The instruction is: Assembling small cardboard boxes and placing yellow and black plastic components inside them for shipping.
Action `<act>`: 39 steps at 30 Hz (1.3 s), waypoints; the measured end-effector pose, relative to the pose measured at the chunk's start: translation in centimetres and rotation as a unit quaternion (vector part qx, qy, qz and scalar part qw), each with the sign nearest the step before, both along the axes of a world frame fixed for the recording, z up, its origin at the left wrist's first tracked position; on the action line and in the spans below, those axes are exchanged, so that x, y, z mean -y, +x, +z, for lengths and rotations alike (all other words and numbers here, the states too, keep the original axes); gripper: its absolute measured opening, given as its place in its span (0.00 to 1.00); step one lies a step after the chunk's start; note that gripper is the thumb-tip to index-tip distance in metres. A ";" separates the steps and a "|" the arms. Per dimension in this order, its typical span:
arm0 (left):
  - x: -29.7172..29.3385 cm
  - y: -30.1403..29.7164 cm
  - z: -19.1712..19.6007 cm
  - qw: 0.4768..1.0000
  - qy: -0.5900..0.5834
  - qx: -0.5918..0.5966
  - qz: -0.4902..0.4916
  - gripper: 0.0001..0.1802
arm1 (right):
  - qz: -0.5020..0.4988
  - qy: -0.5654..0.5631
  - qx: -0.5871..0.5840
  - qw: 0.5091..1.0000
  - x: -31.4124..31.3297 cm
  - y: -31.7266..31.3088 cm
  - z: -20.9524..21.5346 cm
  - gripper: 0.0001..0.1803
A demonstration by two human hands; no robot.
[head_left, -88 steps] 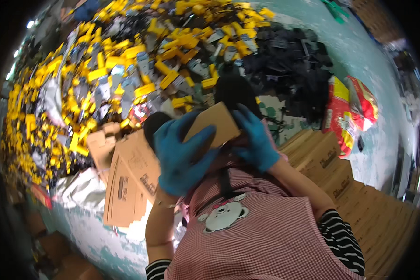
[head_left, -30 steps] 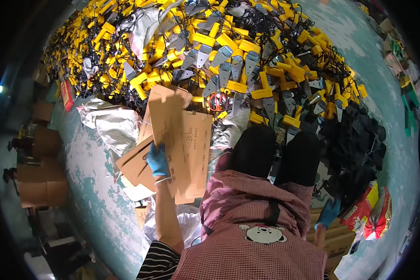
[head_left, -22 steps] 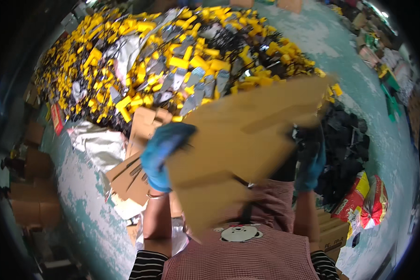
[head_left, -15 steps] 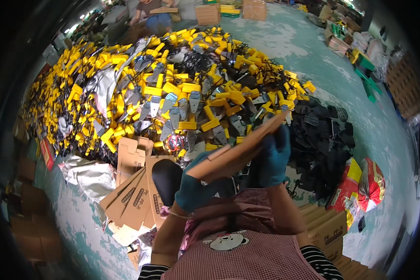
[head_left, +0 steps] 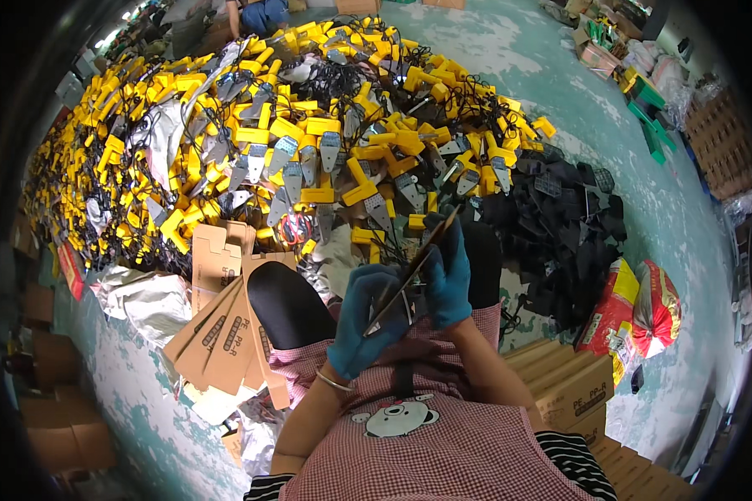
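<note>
A yellow-and-grey tool heap (head_left: 309,146) spreads before me; brown cardboard cartons (head_left: 551,367) stand at my right; my blue-gloved left hand (head_left: 366,316) and right hand (head_left: 449,274), part-curled, hold a thin, flat cardboard piece (head_left: 416,264) above my lap; dark lettering (head_left: 591,399) marks the cartons.

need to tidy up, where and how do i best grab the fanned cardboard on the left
Probably pinch the fanned cardboard by its lower ends, coming from the person's left: the flat pieces splay apart there, while the knee crowds the right side.
</note>
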State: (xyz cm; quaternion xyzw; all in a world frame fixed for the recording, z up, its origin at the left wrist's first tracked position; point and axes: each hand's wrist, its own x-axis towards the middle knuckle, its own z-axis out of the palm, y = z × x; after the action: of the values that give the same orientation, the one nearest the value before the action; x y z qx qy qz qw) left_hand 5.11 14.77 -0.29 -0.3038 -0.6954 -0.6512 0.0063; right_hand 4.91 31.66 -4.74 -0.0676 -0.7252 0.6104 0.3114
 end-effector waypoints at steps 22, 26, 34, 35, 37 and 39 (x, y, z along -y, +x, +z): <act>0.3 0.2 -1.8 0.977 0.032 0.116 0.176 0.28 | 0.056 -0.342 0.226 0.910 2.9 5.4 4.7 0.39; 1.4 -0.4 -1.0 0.988 -0.012 0.075 0.134 0.35 | 0.101 -0.335 0.202 0.915 2.8 6.7 3.8 0.40; 1.9 1.1 1.9 0.974 0.041 0.221 0.004 0.38 | 0.197 -0.192 0.157 0.949 2.1 8.7 4.9 0.39; 1.9 1.2 1.3 0.983 0.002 0.179 0.028 0.33 | 0.182 -0.182 0.161 0.953 2.0 8.8 4.7 0.38; 2.0 1.2 0.3 0.988 -0.038 0.139 0.050 0.29 | 0.176 -0.194 0.166 0.951 2.0 8.5 5.1 0.35; 2.4 0.7 -0.4 0.994 -0.048 0.102 0.011 0.26 | 0.170 -0.206 0.172 0.948 1.6 8.2 4.9 0.32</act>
State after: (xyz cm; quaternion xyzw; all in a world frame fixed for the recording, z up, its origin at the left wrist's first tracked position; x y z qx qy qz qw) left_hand 5.78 12.38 -0.66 -0.2277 -0.7263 -0.6446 -0.0721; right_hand 13.07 30.04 0.13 -0.1099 -0.6269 0.7695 0.0533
